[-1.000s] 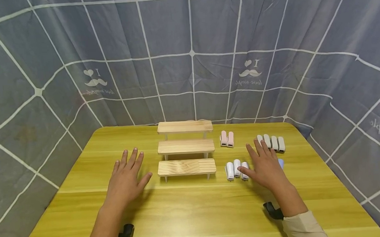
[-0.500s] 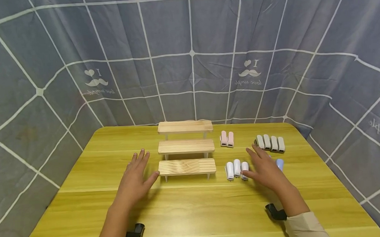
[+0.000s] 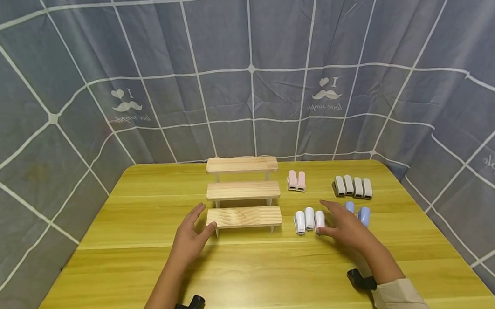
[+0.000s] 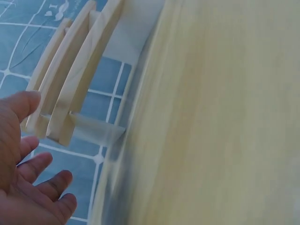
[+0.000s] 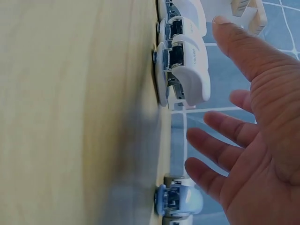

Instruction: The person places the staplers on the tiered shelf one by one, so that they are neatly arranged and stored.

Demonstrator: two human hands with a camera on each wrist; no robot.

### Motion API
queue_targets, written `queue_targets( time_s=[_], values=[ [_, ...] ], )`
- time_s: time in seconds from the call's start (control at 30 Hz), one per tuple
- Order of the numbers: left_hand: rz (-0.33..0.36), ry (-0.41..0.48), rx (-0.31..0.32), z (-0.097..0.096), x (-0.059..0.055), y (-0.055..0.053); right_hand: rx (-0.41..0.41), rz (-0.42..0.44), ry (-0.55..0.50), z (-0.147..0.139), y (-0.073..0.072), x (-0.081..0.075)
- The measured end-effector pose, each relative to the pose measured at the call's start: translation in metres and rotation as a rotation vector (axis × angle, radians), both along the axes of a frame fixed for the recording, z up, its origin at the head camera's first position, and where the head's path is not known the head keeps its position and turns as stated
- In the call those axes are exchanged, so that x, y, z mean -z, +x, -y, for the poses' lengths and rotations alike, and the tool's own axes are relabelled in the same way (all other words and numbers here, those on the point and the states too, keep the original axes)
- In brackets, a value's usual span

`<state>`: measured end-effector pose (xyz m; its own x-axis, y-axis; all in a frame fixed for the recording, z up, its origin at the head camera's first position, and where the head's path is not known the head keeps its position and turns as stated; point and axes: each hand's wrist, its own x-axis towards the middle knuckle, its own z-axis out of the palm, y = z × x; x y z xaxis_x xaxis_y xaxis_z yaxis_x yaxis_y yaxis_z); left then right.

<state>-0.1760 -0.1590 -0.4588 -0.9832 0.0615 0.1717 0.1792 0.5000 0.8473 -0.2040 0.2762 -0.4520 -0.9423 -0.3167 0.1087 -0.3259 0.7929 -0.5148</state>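
Note:
My left hand (image 3: 189, 239) is by the left end of the front shelf of a three-step wooden display stand (image 3: 244, 215). Its thumb overlaps that shelf's corner in the head view; whether it touches I cannot tell. In the left wrist view its fingers (image 4: 54, 185) are spread and hold nothing. My right hand (image 3: 348, 228) hovers just right of three white mini staplers (image 3: 308, 218), thumb near the rightmost one. The right wrist view shows its fingers (image 5: 220, 145) relaxed with nothing held. Two blue mini staplers (image 3: 363, 215) lie just beyond this hand, one partly hidden.
Two pink mini staplers (image 3: 296, 180) are right of the stand. Several grey-white ones (image 3: 358, 187) form a row farther right. Everything rests on a yellow wood-grain table (image 3: 254, 275). A grey checked curtain (image 3: 223, 99) encloses its back and sides.
My left hand has moved right, up to the stand's front shelf. My right hand has drawn slightly back and its fingers have come closer together, uncovering the blue staplers. The staplers stay put.

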Motion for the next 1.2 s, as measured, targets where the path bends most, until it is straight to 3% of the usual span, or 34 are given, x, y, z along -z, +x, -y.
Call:
queue_targets(
  time_s=[0.27, 0.33, 0.5, 0.53, 0.87, 1.2],
  values=[
    [0.029, 0.176, 0.021, -0.002, 0.006, 0.002, -0.003, 0.062, -0.097, 0.001, 0.001, 0.003],
    [0.032, 0.208, 0.035, -0.002, 0.003, 0.004, -0.003, 0.082, -0.11, 0.001, 0.002, 0.002],
    [0.01, 0.206, 0.067, 0.0, 0.005, 0.002, 0.001, 0.108, -0.126, -0.001, 0.001, 0.003],
    [0.002, 0.207, 0.073, 0.002, 0.01, -0.001, 0.003, 0.109, -0.128, -0.001, 0.001, 0.003],
    [0.012, 0.215, 0.094, 0.002, 0.012, -0.003, 0.007, 0.122, -0.119, -0.003, -0.001, 0.007],
    [0.034, 0.21, 0.073, 0.001, 0.013, -0.004, -0.009, 0.093, -0.106, -0.001, 0.001, 0.005]
  ],
)
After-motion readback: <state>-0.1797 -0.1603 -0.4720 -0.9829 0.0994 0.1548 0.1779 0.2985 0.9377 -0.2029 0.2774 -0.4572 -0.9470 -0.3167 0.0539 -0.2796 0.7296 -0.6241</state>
